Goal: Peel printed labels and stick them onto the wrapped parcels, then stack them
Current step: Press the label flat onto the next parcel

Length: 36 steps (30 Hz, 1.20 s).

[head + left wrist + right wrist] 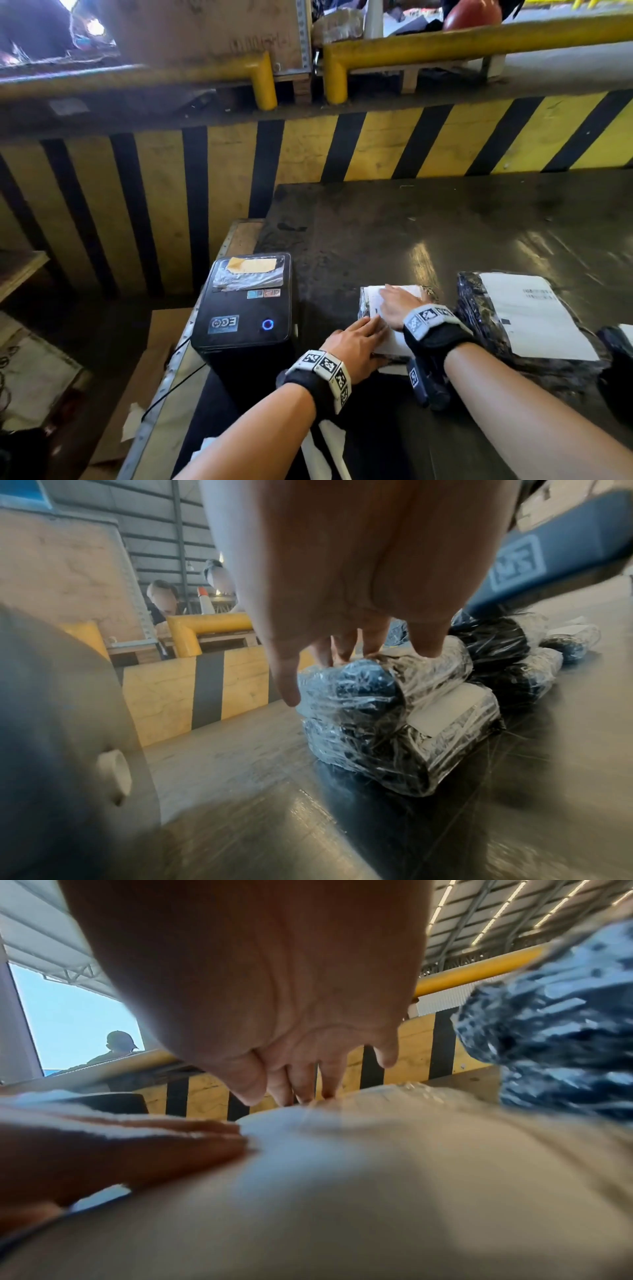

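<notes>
A small parcel (363, 310) wrapped in black plastic and clear film lies on the dark table, with a white label (397, 342) on top. Both hands lie flat on that label. My left hand (356, 337) presses its near left part with straight fingers. My right hand (397, 306) presses the far part, fingers spread. In the left wrist view the left fingertips (428, 647) touch the top of the wrapped parcel (387, 723). The right wrist view has the right fingers (301, 1085) flat on the white label (377, 1150). A second, larger labelled parcel (524, 318) lies just to the right.
A black label printer (243, 308) with a lit blue ring stands left of the parcels at the table's edge. A yellow and black striped barrier (308, 154) and yellow rails (479, 37) lie behind the table (445, 222). Another wrapped parcel (616, 346) shows at the right edge.
</notes>
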Tool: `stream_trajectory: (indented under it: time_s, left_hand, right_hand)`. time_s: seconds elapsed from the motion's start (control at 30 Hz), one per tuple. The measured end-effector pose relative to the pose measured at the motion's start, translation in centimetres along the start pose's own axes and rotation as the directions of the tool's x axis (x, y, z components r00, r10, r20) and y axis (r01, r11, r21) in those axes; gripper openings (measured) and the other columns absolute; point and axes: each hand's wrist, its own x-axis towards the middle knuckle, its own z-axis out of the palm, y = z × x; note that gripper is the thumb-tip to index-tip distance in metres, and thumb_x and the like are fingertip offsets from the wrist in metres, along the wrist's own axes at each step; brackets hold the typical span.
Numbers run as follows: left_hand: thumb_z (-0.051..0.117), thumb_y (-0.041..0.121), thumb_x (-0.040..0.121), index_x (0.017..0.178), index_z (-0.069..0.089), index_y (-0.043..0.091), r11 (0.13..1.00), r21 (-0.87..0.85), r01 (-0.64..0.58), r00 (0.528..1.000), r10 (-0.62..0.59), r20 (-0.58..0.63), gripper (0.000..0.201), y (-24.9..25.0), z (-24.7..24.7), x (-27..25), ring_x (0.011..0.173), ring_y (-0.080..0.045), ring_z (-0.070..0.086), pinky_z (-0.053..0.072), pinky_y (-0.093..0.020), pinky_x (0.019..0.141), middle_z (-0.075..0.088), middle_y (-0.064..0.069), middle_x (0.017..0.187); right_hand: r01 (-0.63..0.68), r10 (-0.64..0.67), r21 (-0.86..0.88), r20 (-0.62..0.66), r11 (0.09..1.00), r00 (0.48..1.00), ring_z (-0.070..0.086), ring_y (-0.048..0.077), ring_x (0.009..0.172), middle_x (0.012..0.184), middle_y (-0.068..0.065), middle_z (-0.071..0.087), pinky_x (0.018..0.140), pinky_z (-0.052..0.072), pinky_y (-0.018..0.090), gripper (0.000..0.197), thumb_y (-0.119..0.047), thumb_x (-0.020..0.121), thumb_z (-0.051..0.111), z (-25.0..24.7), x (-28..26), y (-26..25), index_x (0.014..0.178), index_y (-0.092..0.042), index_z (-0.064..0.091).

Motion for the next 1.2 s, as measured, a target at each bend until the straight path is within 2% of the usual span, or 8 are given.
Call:
stream_trajectory:
  time_s: [0.1,0.27,0.43,0.57,0.77,0.93,1.03,1.2]
  left_hand:
    - [0.049,0.043,0.093,0.151,0.017,0.023,1.000,0.026,-0.008,0.999,0.007,0.033,0.069,0.0,-0.3,-1.4,0.147,-0.016,0.011,0.027,-0.047,0.113,0.011,0.004,0.160]
    - [0.053,0.041,0.092,0.151,0.014,0.024,1.000,-0.010,0.017,0.999,-0.016,0.033,0.073,0.7,-0.4,-3.0,0.147,-0.015,0.011,0.024,-0.050,0.114,0.010,0.006,0.160]
    - [0.055,0.040,0.091,0.152,0.013,0.022,1.000,0.007,0.023,0.998,-0.023,0.051,0.076,0.8,-0.8,-3.1,0.147,-0.017,0.012,0.024,-0.051,0.113,0.008,0.006,0.160]
    - [0.056,0.036,0.091,0.152,0.009,0.023,0.999,-0.024,0.044,0.997,-0.043,0.064,0.078,0.7,-0.1,-3.3,0.147,-0.015,0.008,0.018,-0.051,0.116,0.005,0.007,0.161]
    - [0.055,0.037,0.091,0.152,0.007,0.025,0.999,-0.010,0.044,0.996,-0.043,0.072,0.078,0.6,-0.1,-2.9,0.147,-0.014,0.007,0.018,-0.048,0.117,0.004,0.008,0.161]
    - [0.055,0.034,0.090,0.152,0.007,0.024,0.999,-0.009,0.040,0.997,-0.040,0.059,0.080,0.5,0.1,-2.9,0.147,-0.015,0.009,0.020,-0.049,0.116,0.003,0.009,0.160]
    - [0.055,0.031,0.090,0.152,0.008,0.026,0.997,-0.061,0.047,0.997,-0.043,0.058,0.078,0.2,0.4,-2.8,0.147,-0.013,0.008,0.020,-0.049,0.117,0.003,0.010,0.160]
    - [0.056,0.030,0.090,0.152,0.009,0.026,0.996,-0.079,0.043,0.997,-0.039,0.060,0.078,0.1,0.5,-2.7,0.147,-0.013,0.009,0.022,-0.047,0.116,0.005,0.009,0.160]
  right_hand:
    - [-0.067,0.071,0.069,-0.063,0.995,0.995,0.012,0.014,0.145,0.158,-0.007,0.012,0.115,0.004,0.060,0.047,-0.024,0.099,0.024,1.0,-1.3,2.3,0.146,-0.021,0.023]
    - [-0.234,0.234,-0.003,0.003,0.972,0.972,0.032,0.027,0.138,0.149,0.002,0.035,0.112,0.012,0.062,0.043,-0.019,0.094,0.029,-0.7,-0.6,2.4,0.134,-0.011,0.044]
    - [0.020,-0.016,0.053,-0.075,0.998,0.997,0.021,0.016,0.143,0.156,-0.004,0.021,0.115,0.009,0.057,0.045,-0.024,0.098,0.025,1.2,-1.9,-1.2,0.142,-0.019,0.032]
    - [-0.022,0.033,0.088,-0.132,0.996,0.991,0.011,0.012,0.146,0.159,-0.010,0.008,0.116,0.004,0.055,0.048,-0.031,0.100,0.021,3.1,-3.3,1.1,0.148,-0.023,0.020]
    - [-0.208,0.213,0.057,-0.085,0.976,0.973,0.037,0.022,0.134,0.139,-0.001,0.045,0.112,0.005,0.062,0.040,-0.018,0.089,0.035,0.9,-2.2,0.4,0.124,-0.016,0.053]
    - [-0.016,0.024,0.051,-0.160,0.999,0.987,0.035,0.018,0.133,0.138,-0.002,0.044,0.112,0.009,0.061,0.034,-0.020,0.090,0.037,2.7,-3.2,-1.0,0.121,-0.018,0.050]
    - [-0.083,0.097,0.074,-0.223,0.994,0.970,0.035,0.016,0.134,0.142,-0.006,0.042,0.113,0.008,0.061,0.037,-0.021,0.093,0.034,3.4,-3.9,0.6,0.128,-0.019,0.046]
    - [-0.222,0.228,0.070,-0.108,0.973,0.968,0.046,0.024,0.127,0.133,0.002,0.056,0.113,0.007,0.060,0.038,-0.016,0.089,0.034,1.2,-3.2,0.3,0.118,-0.013,0.059]
